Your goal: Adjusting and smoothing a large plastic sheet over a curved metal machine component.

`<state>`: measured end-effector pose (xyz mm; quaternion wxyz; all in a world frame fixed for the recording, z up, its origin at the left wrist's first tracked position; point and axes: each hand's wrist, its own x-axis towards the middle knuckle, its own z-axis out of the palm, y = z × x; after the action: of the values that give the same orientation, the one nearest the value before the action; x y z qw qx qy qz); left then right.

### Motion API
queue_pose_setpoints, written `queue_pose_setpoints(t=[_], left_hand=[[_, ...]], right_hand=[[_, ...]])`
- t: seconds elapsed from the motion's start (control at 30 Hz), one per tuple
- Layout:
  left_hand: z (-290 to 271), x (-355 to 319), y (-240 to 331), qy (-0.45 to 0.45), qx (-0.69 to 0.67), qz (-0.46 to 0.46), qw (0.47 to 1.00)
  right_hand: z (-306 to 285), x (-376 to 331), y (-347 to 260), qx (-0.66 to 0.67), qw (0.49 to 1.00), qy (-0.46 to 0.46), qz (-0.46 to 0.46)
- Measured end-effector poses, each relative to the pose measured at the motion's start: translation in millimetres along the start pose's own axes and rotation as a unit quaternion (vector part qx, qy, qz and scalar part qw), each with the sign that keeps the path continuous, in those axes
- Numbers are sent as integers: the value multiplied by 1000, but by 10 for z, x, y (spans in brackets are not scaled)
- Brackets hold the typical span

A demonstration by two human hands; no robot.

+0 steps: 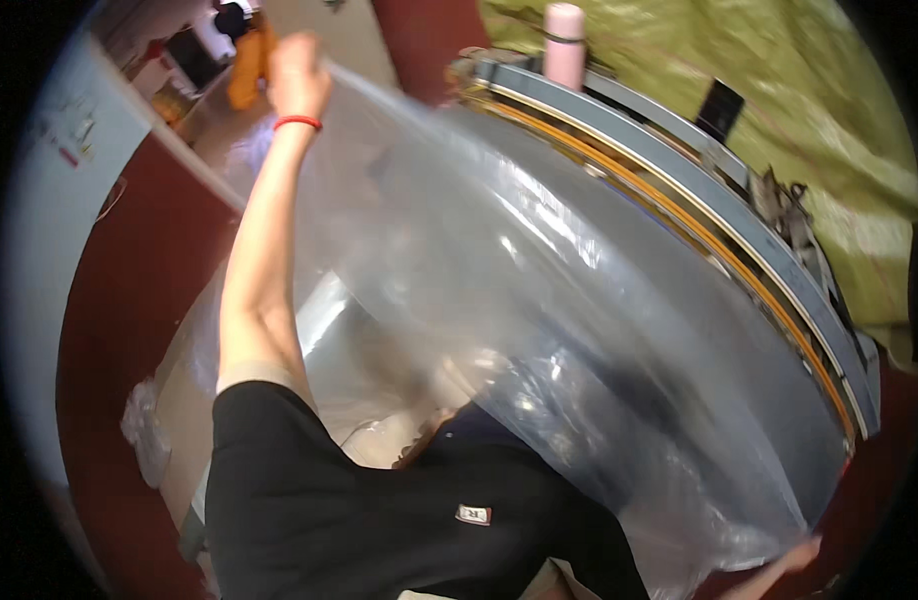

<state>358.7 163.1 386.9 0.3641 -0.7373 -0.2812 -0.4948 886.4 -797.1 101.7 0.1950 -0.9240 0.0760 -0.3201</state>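
Note:
A large sheet of clear plastic film (419, 230) is stretched wide across the view in front of my body. My left hand (299, 78), with a red band at the wrist, is raised far out at the upper left. Its fist is closed on one corner of the film. Low at the right edge, my right hand (803, 552) is closed on another part of the film's edge; its fingers are small and blurred. Between the two hands the film's upper edge runs taut, while the lower part hangs in shiny folds over my legs.
Beyond the film runs a long grey metal rail (669, 145) with an orange strip (619, 170). A pink bottle (564, 45) and a black phone (720, 110) are by it. Yellow-green sheeting (819, 150) covers the far right. Crumpled plastic (147, 430) lies near the red floor (119, 330).

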Motion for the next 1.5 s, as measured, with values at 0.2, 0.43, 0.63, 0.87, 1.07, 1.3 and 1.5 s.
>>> queue_pose_setpoints(t=[0.2,0.43,0.63,0.87,1.07,1.3,1.5], left_hand=[[1292,-1248,1268,-394,-248,-94,880],[1736,-1562,1396,-585,-113,-159,787],[2443,-1836,435,-334,7,180,925],[200,-691,3552,-390,-643,-215,623],[-2464,-759,5595,-662,-742,108,-3],[-3677,-1796,6762,-543,-787,107,271],[-3352,-1599,5960,-594,-686,405,-112]], right_hand=[[-348,175,-28,-143,987,-24,73],[-479,161,-45,-323,939,-54,104],[-93,126,-306,-143,979,-63,128],[-388,-1,-810,-194,977,-40,79],[-482,-3,-693,-154,982,-55,97],[-561,-61,-739,-148,983,-60,90],[-441,-15,-628,-139,983,-72,95]])
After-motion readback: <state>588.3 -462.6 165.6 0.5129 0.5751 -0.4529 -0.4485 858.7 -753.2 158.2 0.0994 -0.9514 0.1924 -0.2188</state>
